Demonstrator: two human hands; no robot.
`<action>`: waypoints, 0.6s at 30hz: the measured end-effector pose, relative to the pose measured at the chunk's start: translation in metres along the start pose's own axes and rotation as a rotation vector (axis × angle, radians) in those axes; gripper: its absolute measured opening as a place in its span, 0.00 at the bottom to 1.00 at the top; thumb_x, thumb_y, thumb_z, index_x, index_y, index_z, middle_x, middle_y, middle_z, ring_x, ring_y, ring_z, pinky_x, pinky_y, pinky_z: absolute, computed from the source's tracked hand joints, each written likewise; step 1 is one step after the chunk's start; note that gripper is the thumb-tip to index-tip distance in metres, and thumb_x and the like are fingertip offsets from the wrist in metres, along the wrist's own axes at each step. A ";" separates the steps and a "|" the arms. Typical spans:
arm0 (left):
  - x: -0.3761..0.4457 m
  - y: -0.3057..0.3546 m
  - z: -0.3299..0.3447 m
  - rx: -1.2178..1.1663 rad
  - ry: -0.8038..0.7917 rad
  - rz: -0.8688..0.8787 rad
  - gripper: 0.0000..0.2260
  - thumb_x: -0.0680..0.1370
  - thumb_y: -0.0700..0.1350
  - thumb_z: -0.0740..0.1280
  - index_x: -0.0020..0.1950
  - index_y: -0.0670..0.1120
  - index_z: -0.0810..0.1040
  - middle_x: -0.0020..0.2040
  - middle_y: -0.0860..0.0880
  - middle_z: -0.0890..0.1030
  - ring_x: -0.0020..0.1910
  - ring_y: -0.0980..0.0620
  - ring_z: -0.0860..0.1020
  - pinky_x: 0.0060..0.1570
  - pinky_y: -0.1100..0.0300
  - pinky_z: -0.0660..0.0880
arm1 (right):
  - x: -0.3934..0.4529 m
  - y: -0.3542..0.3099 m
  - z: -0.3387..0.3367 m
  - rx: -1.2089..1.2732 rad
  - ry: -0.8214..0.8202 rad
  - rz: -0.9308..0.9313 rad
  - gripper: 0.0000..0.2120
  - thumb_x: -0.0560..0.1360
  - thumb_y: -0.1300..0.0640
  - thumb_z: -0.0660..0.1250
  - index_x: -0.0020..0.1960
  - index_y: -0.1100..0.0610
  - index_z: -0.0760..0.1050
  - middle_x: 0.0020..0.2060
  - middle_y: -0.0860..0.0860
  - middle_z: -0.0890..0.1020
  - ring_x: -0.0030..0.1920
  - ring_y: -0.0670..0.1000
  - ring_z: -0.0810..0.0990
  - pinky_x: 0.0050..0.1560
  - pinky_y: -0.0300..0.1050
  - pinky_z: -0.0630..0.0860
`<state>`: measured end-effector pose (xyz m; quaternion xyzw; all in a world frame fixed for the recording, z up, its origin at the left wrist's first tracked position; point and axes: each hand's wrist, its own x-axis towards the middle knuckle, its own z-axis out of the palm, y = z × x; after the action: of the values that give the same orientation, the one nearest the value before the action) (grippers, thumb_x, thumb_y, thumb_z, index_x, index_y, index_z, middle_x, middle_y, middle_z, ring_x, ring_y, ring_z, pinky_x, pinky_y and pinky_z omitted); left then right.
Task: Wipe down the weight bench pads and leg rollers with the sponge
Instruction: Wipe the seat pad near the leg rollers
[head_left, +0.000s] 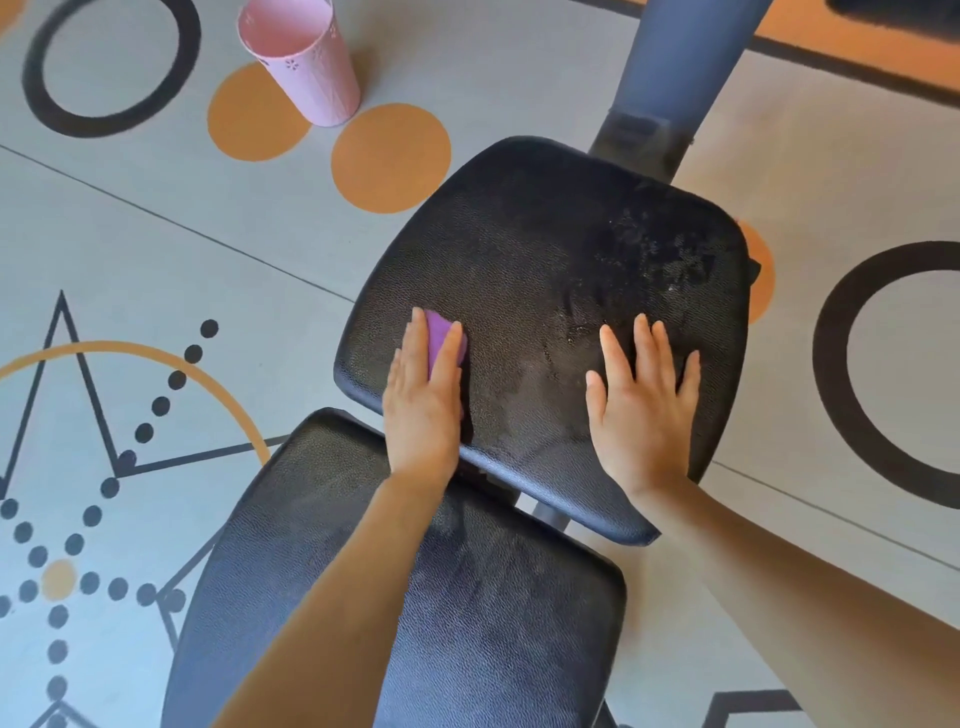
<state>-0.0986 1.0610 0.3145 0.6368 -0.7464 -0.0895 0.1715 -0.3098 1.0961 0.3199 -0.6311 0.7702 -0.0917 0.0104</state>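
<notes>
A black textured bench pad (545, 249) lies in the middle of the view, with damp streaks and foam near its far right corner. My left hand (423, 400) presses a purple sponge (441, 338) flat against the pad's left side with straight fingers; most of the sponge is hidden under the hand. My right hand (641, 400) lies flat on the pad's right side, fingers spread. A second black pad (467, 623) sits nearer to me, under my left forearm. No leg rollers are in view.
A pink metal bucket (301, 62) stands on the floor at the upper left. The bench's grey-blue frame post (670, 62) rises beyond the far pad. Grey floor mat (182, 234) with orange circles and black shapes surrounds the bench.
</notes>
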 end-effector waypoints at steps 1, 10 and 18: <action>-0.002 0.009 0.004 -0.026 -0.002 0.009 0.27 0.75 0.31 0.68 0.72 0.46 0.68 0.75 0.37 0.61 0.72 0.39 0.65 0.69 0.45 0.65 | 0.000 0.000 -0.001 -0.002 -0.002 0.001 0.23 0.80 0.48 0.54 0.72 0.54 0.68 0.73 0.60 0.66 0.74 0.59 0.62 0.72 0.64 0.53; -0.006 0.016 0.009 -0.112 -0.065 0.108 0.24 0.76 0.33 0.67 0.70 0.45 0.71 0.75 0.39 0.62 0.72 0.38 0.64 0.66 0.43 0.68 | 0.002 -0.001 -0.003 -0.004 -0.036 0.010 0.23 0.80 0.48 0.53 0.71 0.54 0.69 0.72 0.60 0.67 0.73 0.59 0.63 0.72 0.65 0.55; 0.050 -0.011 -0.024 -0.239 -0.055 0.132 0.19 0.82 0.40 0.58 0.73 0.49 0.68 0.77 0.47 0.59 0.65 0.45 0.73 0.62 0.57 0.72 | 0.036 -0.026 -0.012 0.127 -0.022 0.096 0.22 0.79 0.48 0.53 0.69 0.55 0.71 0.71 0.60 0.68 0.73 0.61 0.64 0.71 0.67 0.55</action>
<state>-0.0864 1.0119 0.3405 0.5588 -0.7750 -0.1837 0.2308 -0.2931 1.0582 0.3397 -0.5924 0.7921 -0.1327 0.0632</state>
